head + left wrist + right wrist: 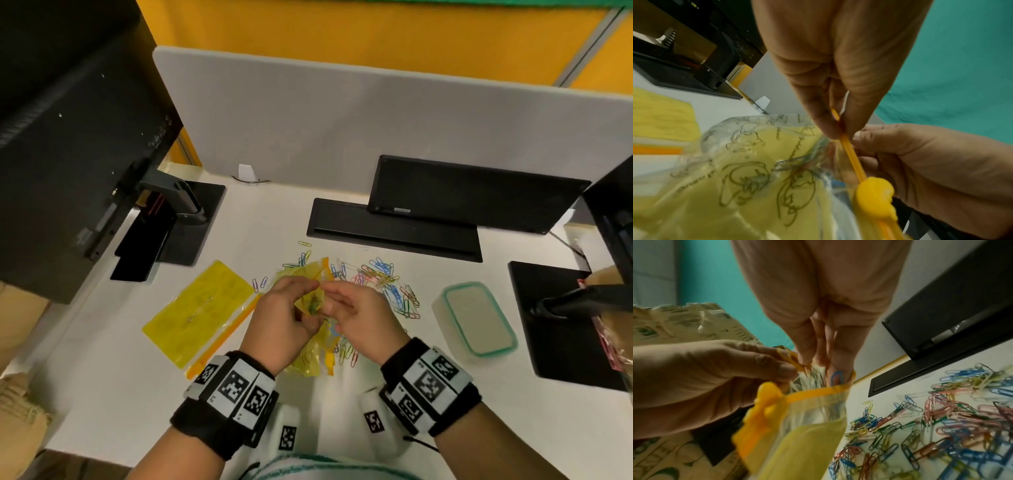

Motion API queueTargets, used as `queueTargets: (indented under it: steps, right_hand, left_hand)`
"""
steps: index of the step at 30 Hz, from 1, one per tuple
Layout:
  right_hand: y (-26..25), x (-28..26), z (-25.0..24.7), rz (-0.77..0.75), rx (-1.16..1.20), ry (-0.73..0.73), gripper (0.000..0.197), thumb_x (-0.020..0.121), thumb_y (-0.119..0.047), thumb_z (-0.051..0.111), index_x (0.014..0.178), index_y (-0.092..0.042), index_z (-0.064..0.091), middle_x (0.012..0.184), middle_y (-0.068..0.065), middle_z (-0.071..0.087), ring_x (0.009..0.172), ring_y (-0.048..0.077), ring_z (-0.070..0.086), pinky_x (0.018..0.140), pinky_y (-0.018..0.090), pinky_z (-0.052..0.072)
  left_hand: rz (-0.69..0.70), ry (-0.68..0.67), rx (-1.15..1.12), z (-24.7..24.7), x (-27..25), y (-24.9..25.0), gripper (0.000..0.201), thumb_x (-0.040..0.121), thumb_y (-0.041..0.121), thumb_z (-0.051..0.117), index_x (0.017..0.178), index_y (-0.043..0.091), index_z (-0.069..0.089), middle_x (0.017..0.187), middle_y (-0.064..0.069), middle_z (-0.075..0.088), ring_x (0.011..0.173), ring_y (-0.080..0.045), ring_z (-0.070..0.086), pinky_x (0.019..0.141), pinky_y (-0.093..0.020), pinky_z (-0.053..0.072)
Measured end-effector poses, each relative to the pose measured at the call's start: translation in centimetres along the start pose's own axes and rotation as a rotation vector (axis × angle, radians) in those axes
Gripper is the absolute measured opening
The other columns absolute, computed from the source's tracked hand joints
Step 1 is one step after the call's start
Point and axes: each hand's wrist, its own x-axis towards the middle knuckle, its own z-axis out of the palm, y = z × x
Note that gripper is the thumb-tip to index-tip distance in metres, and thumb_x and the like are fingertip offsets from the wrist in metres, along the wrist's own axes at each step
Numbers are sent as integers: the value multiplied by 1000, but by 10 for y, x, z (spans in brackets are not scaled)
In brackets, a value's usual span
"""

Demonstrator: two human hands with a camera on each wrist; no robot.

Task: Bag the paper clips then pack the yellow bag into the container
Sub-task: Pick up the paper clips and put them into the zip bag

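I hold a yellow zip bag [313, 356] [756, 178] [807, 443] upright over the white desk, its mouth open. My left hand [313, 284] [838, 129] [789, 368] pinches the orange zip strip [851, 155] just above the yellow slider [873, 198] [766, 402]. The bunched fingertips of my right hand [330, 291] [824, 365] reach into the mouth and pinch paper clips, one of them blue [836, 378]. A heap of coloured paper clips [380, 274] [941, 418] lies beyond and right of the hands. The clear container [476, 318] with a green rim stands open to the right.
A second yellow bag [202, 308] lies flat on the left. A monitor stand [178, 219] sits at the back left, a black cable tray [394, 229] behind the clips, and another stand base [555, 318] right of the container. A grey divider [376, 120] closes the back.
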Motion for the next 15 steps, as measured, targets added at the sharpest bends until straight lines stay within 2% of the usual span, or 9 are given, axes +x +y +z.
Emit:
queueTargets:
  steps: [1,3,6,8,10,12,13,15]
  right_hand:
    - [-1,-1,0,-17,-7,-13,36,90,-6,53,123,-19,59,122,5,64,112,13,60,96,40,52]
    - [-3,-5,-5,-62,27,15,37,90,-2,48,118,-23,62,116,-1,66,108,14,62,93,39,53]
    - [8,-14,-24,-84,68,173,35,87,-2,55,94,-34,65,95,-14,67,86,11,66,78,31,57]
    - [32,-28,-42,-35,-71,213,23,82,-6,64,87,-28,65,81,-11,65,72,3,62,71,21,53]
    - [71,-49,-53,94,-338,22,18,75,-11,70,88,-22,64,81,-5,63,71,3,60,70,21,49]
    - [110,-73,-50,178,-598,-257,25,71,-18,72,93,-24,63,88,-11,55,73,-3,50,72,21,40]
    - [126,-81,-44,162,-641,-335,26,71,-19,70,95,-25,63,88,-18,48,75,-3,47,74,19,37]
    - [144,-85,-32,97,-613,-330,20,77,-17,64,95,-23,66,86,-21,42,86,5,53,76,17,35]
  left_hand:
    - [-18,-5,4,0,1,0,47,68,6,74,112,16,62,115,3,57,52,-10,56,59,0,39]
    - [-65,-19,14,2,1,-2,48,68,7,74,113,15,62,119,1,56,55,-12,57,59,0,40]
    - [-96,-32,33,4,0,-4,49,68,8,74,115,15,61,122,1,55,55,-6,54,58,2,38]
    - [-93,-24,49,2,-2,-5,47,68,8,72,114,15,62,123,0,56,55,-7,53,58,-2,39]
    - [-87,5,54,-4,-3,-8,45,68,7,72,111,15,64,120,-1,58,60,-13,55,64,-12,42]
    - [-92,43,27,-12,-4,-9,43,67,3,72,108,15,65,115,-2,58,66,-17,57,65,-19,45]
    - [-94,61,14,-17,-4,-9,43,67,1,72,107,16,65,114,-1,58,64,-19,59,64,-21,47]
    - [-99,85,22,-23,-4,-9,43,67,0,71,106,18,66,111,2,58,58,-22,62,63,-25,49]
